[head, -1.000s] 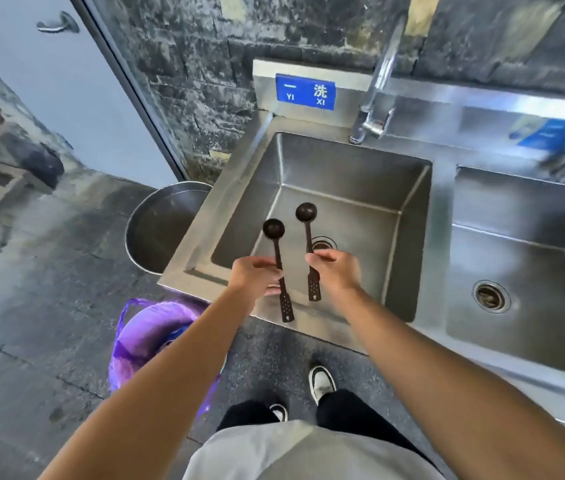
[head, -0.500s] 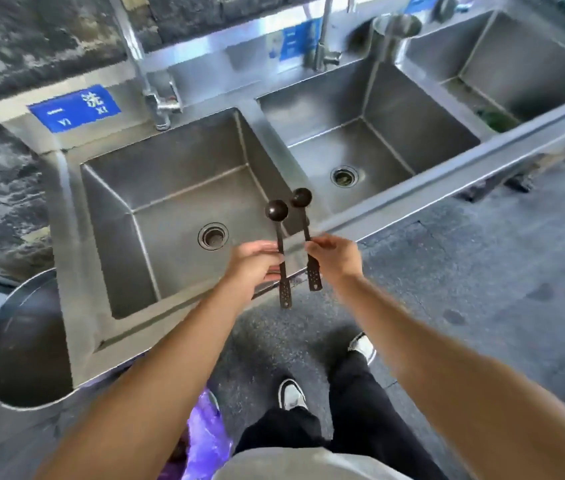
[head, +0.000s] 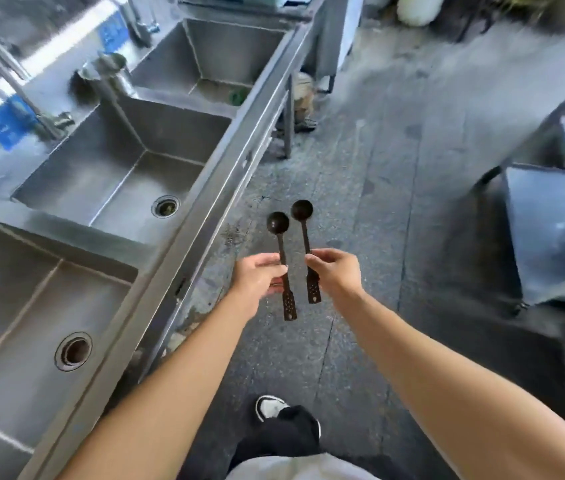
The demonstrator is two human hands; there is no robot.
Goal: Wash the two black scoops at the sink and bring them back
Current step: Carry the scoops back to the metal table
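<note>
Rough grey stone floor (head: 360, 161), speckled and cracked, filling the middle and right. Along the left, a long brushed-steel counter (head: 218, 161) with three square sink basins sunk in a row: near basin (head: 7, 341) with a round dark drain, middle basin (head: 114, 181) with a drain holding some dirt, far basin (head: 218, 53) partly cut off at the top. Tall bent tap (head: 17, 84) behind the middle basin, smeared by blur; blue sign (head: 5, 128) beside it, lettering unreadable. Dark boxy shapes (head: 544, 230) at the right edge, too blurred to name. At the bottom, black trousers and one white shoe (head: 269, 407), other foot hidden. Over the floor, clear of the counter edge, left hand (head: 257, 277) closed in a pinch on the thin handle of the left black scoop (head: 283, 261), right hand (head: 334, 271) pinched likewise on the right black scoop (head: 305, 244). Both scoops upright, side by side and apart, round bowls up, flat perforated handle ends hanging below the fingers.
</note>
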